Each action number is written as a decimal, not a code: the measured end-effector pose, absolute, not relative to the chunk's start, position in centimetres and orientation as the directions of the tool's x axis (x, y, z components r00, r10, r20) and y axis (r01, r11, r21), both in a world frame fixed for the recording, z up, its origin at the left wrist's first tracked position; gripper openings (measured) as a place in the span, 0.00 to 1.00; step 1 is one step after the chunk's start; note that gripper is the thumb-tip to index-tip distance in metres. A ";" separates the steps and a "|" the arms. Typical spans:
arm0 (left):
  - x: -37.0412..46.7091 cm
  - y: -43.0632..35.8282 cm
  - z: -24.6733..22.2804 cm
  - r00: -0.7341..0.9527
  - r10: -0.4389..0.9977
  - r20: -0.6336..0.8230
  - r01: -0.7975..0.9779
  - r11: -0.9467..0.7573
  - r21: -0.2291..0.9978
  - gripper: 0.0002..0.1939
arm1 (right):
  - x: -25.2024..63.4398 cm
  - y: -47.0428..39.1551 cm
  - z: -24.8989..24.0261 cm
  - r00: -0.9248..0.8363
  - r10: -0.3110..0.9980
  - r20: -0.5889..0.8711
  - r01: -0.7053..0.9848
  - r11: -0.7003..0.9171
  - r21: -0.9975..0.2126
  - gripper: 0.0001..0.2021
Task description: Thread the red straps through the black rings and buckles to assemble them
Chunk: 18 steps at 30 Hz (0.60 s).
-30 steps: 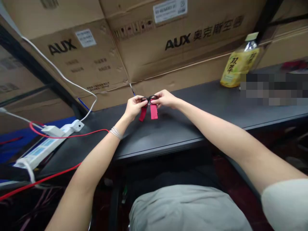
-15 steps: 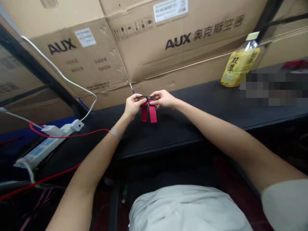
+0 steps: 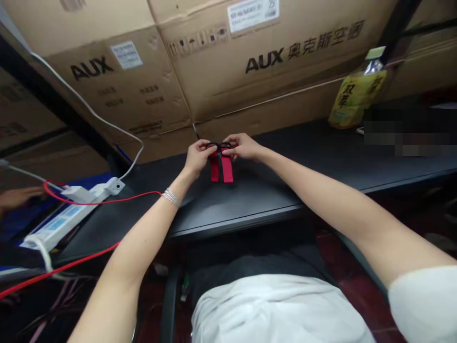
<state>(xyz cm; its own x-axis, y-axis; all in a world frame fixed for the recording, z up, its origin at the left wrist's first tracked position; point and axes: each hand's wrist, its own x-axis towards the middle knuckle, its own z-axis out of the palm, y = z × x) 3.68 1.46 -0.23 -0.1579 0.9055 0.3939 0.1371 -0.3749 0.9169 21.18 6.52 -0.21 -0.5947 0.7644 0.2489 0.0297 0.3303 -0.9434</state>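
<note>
Over the black tabletop [image 3: 271, 190], my hands hold a pair of short red straps with black buckle-like loops at their tops. My left hand [image 3: 195, 159] pinches the left red strap [image 3: 214, 171] by its upper end, thumb on the near side. Fingers closed, my right hand [image 3: 244, 146] grips the top of the right red strap [image 3: 227, 170]. The two straps hang down side by side, with a narrow gap between them. The black loops nearly touch; whether they are linked is too small to tell.
Large cardboard boxes [image 3: 221, 90] stand along the back. A yellow-labelled bottle [image 3: 357, 97] is at the back right. To the left lie a white power strip [image 3: 67, 219], a white cable and a red cable [image 3: 85, 257]. Another person's hand [image 3: 23, 197] shows at the left edge.
My hands and the red straps have stayed almost in place. Another person's blurred hand has come into view at the left edge.
</note>
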 end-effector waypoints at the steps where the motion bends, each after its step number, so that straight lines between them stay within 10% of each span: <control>1: 3.7 1.4 -0.3 -0.150 0.907 0.394 0.136 -0.375 0.917 0.12 | 21.2 6.5 -0.2 -0.597 0.766 0.237 0.037 0.321 -0.946 0.11; 18: 4.1 0.9 -0.2 -0.177 0.921 0.348 0.197 -0.313 0.929 0.14 | 21.1 6.4 -0.4 -0.599 0.753 0.272 0.071 0.388 -0.919 0.11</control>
